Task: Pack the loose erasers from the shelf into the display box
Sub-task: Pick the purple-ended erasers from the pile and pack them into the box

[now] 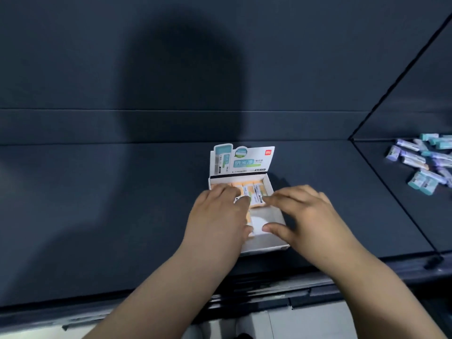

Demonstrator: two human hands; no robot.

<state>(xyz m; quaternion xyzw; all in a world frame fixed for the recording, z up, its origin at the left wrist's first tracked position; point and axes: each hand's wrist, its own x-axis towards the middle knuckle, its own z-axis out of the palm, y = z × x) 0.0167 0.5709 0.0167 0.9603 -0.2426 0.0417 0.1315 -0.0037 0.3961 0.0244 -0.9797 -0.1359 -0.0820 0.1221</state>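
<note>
Both hands are over the box (264, 248) now, which sits on the dark shelf (97, 204) with its printed flap (244, 159) standing up at the far end. Inside, at that far end, a row of orange erasers (252, 189) lies side by side, and the near half shows bare white floor. The left hand (217, 216) covers the box's left side, fingers fairly straight and laid flat across the erasers, nothing gripped. The right hand (308, 214) comes in over the box's right wall, fingers spread and loose; its forefinger tip touches the nearest eraser's end and its thumb reaches down toward the bare floor. No pinch there that I can make out. Well to the right of the box, past the shelf's divider line, the loose pile (425, 160) of blue, purple and teal erasers lies scattered.
</note>
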